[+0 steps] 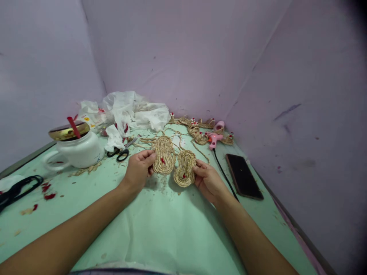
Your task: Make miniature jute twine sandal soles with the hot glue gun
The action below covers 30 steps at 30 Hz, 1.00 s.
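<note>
My left hand (140,168) pinches the left edge of a woven straw sole (163,147), coiled from braided cord into a figure-eight shape with a small red mark on it. A second, slightly smaller coiled straw sole (185,162), also with a red spot, is held at its right edge by my right hand (208,179). Both pieces are raised a little above the green tabletop, side by side. Loose lengths of straw cord (200,151) lie on the table behind them.
A pink glue gun (214,140) with a black cable and a dark phone (244,176) lie right. Small straw sandals (197,133) line the wall. Left are scissors (122,154), a white mug (80,151) with a gold lid, and white plastic bags (134,112).
</note>
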Motion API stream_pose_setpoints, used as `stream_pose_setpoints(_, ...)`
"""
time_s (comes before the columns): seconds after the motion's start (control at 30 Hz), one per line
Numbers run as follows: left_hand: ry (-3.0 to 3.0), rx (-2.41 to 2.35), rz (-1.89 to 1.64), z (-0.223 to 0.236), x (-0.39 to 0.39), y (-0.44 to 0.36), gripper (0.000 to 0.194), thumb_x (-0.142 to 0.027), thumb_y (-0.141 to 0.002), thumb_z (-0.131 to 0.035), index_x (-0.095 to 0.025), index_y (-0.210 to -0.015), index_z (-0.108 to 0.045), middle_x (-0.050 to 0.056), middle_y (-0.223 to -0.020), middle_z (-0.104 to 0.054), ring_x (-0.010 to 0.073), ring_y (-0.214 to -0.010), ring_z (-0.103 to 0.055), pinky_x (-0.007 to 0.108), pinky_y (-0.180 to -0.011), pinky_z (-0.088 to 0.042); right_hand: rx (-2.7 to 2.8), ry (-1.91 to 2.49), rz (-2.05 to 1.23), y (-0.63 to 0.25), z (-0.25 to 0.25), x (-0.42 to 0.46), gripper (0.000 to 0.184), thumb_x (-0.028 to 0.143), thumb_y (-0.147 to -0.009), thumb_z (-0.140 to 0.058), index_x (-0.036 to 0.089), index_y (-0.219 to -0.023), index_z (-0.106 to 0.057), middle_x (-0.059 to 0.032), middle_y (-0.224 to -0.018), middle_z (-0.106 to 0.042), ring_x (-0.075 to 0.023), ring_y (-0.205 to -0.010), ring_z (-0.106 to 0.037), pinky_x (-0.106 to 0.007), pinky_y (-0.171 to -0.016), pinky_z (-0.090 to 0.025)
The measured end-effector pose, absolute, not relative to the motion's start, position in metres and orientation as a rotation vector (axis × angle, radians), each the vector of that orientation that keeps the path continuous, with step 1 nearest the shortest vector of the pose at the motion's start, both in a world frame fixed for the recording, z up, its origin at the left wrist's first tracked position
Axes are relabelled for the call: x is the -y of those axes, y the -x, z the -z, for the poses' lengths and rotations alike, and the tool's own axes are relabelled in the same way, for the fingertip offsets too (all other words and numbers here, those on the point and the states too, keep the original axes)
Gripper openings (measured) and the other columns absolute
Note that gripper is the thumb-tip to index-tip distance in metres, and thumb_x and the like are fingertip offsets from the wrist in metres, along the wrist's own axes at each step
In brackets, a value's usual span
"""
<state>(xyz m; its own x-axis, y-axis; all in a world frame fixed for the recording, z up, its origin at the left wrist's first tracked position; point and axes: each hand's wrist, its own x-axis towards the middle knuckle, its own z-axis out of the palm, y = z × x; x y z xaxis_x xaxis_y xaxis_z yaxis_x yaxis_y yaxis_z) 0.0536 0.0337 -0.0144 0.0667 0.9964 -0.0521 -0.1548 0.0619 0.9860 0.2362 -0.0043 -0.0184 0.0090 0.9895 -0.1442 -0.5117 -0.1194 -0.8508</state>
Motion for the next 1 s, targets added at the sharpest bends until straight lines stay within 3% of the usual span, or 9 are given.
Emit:
stream_pose_setpoints(0.23,-1.185,-1.026,-1.010,0.010,-0.024,-0.065,0.024,-0.034,-0.060,-0.066,-0.012,-0.066,-0.059,-0.005,-0.038,-0.049,0.0053,-0.031,-0.039,0.015,-0.029,-0.027,0.723,0.858,-1.496,-0.229,0.023,0.005,0.027,0.010,-0.062,-0.061,0.016,-0.088,-0.064,-0.0051,-0.085,-0.070,-0.0193,-0.080,-0.063,-0.031,-0.074,-0.049)
stream_pose_setpoints(0.63,-1.249,-1.125,-0.914,0.012,-0.022,-0.076,0.015,-0.023,-0.064,-0.062,-0.012,-0.055,-0.058,-0.005,-0.033,-0.048,0.0043,-0.028,-0.038,0.014,-0.029,-0.028,0.705,0.775,-1.515,-0.219,0.020,0.009,0.024,0.009,-0.061,-0.061,0.018,-0.083,-0.064,-0.0053,-0.089,-0.070,-0.0225,-0.094,-0.061,-0.035,-0.080,-0.049)
stream_pose_setpoints(1.0,-1.291,-1.259,-0.933,0.012,-0.019,-0.080,0.017,-0.024,-0.065,-0.062,-0.014,-0.054,-0.053,-0.005,-0.033,-0.049,0.0069,-0.027,-0.039,0.017,-0.028,-0.030,0.737,0.792,-1.549,-0.218,0.019,0.013,0.030,0.012,-0.060,-0.068,0.016,-0.088,-0.062,-0.0056,-0.088,-0.070,-0.0202,-0.081,-0.064,-0.030,-0.071,-0.050)
